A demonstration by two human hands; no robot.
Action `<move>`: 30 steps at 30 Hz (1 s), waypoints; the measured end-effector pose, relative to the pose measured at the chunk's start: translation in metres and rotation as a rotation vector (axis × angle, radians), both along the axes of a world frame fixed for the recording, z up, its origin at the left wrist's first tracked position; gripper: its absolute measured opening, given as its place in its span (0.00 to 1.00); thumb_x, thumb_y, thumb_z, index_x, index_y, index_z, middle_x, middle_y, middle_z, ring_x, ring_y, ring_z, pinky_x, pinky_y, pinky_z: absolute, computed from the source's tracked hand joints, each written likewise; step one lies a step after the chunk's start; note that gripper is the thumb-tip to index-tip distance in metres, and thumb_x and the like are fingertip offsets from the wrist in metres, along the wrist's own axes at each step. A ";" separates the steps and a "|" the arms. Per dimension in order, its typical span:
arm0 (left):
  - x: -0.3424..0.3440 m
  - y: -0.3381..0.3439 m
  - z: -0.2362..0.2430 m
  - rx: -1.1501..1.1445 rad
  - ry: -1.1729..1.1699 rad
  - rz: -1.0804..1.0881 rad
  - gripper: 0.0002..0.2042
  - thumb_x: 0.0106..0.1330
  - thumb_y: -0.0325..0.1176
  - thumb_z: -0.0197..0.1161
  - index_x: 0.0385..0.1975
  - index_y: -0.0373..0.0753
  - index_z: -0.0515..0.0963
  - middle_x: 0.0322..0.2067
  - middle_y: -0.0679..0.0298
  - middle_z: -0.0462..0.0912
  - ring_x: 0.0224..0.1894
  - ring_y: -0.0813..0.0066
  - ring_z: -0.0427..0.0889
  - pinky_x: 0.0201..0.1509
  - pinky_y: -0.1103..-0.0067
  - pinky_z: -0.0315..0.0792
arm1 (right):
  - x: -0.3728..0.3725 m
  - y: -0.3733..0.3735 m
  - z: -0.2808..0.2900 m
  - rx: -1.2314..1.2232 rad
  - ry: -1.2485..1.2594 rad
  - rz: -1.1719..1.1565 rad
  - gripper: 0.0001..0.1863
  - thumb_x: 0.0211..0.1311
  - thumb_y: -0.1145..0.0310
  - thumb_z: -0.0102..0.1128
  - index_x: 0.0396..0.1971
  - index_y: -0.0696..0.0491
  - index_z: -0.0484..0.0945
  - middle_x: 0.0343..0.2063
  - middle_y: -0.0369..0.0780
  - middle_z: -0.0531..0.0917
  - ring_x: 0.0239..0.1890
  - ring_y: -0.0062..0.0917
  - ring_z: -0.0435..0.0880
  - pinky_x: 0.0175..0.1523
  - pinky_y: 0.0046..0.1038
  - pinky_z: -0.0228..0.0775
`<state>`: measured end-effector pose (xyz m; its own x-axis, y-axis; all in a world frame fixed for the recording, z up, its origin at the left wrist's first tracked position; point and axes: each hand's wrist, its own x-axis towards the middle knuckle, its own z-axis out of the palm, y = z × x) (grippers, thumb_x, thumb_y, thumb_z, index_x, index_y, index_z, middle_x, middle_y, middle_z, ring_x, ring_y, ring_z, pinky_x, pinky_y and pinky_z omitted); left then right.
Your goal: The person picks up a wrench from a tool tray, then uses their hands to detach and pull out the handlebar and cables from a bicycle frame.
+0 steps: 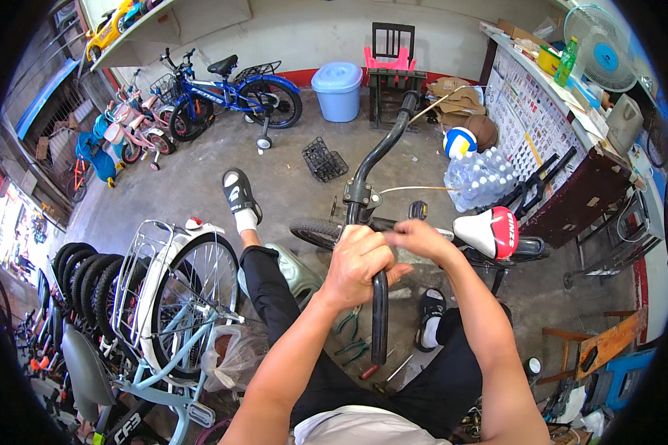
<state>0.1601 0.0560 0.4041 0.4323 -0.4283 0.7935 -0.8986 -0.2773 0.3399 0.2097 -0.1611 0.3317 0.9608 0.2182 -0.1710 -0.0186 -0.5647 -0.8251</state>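
Observation:
A small bicycle stands in front of me with a white-and-red saddle (486,236) and black handlebar (378,152) turned upright, its stem clamp (356,193) above my hands. My left hand (360,263) is closed around the lower part of the bar, just under the clamp; the black grip end (380,334) hangs below it. My right hand (416,239) is just right of the left, near the bar; its fingertips are partly hidden and blurred. Pliers (352,348), a red-handled tool (369,371) and other tools lie on the floor between my feet.
A white-fendered bicycle (172,289), spare tires (85,274) and a plastic bag (224,363) crowd the left. Behind are a blue bicycle (234,100), lidded bucket (337,96) and black basket (323,159). Bottle packs (479,178), a counter (549,148) and wooden stool (601,341) stand right.

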 end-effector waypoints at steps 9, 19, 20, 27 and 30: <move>0.012 -0.011 0.002 -0.007 0.017 -0.002 0.20 0.50 0.39 0.82 0.19 0.44 0.71 0.20 0.67 0.71 0.26 0.63 0.73 0.36 0.69 0.63 | 0.006 0.012 0.034 0.578 -0.463 -0.235 0.11 0.59 0.68 0.79 0.34 0.54 0.82 0.23 0.27 0.74 0.29 0.10 0.70 0.33 0.20 0.64; 0.016 -0.012 0.005 0.024 0.014 0.008 0.20 0.51 0.38 0.82 0.19 0.43 0.70 0.21 0.66 0.71 0.26 0.63 0.72 0.36 0.69 0.63 | 0.029 0.034 0.035 0.485 -0.541 -0.219 0.12 0.57 0.69 0.79 0.38 0.57 0.85 0.28 0.30 0.78 0.30 0.15 0.74 0.37 0.22 0.68; 0.017 -0.013 0.004 0.019 0.012 0.006 0.20 0.51 0.38 0.82 0.20 0.43 0.70 0.21 0.66 0.71 0.26 0.63 0.72 0.36 0.69 0.63 | 0.030 0.032 0.034 0.521 -0.496 -0.210 0.12 0.58 0.69 0.79 0.38 0.57 0.85 0.27 0.30 0.78 0.31 0.15 0.74 0.37 0.22 0.68; 0.014 -0.011 0.006 0.018 0.020 -0.007 0.20 0.48 0.37 0.82 0.20 0.43 0.71 0.21 0.66 0.71 0.27 0.63 0.73 0.36 0.69 0.63 | 0.037 0.029 0.039 0.576 -0.326 -0.180 0.09 0.61 0.69 0.74 0.39 0.56 0.86 0.25 0.27 0.73 0.29 0.13 0.69 0.35 0.22 0.61; 0.015 -0.012 0.006 0.020 0.021 -0.006 0.20 0.48 0.37 0.82 0.20 0.43 0.71 0.21 0.66 0.71 0.27 0.63 0.73 0.36 0.69 0.63 | 0.031 0.032 0.041 0.434 -0.442 -0.229 0.09 0.61 0.69 0.74 0.39 0.56 0.86 0.23 0.27 0.72 0.27 0.14 0.68 0.34 0.23 0.61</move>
<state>0.1754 0.0439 0.4100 0.4460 -0.4468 0.7755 -0.8931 -0.2786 0.3532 0.2406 -0.1293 0.3724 0.9507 -0.0402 0.3075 0.2938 -0.2011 -0.9345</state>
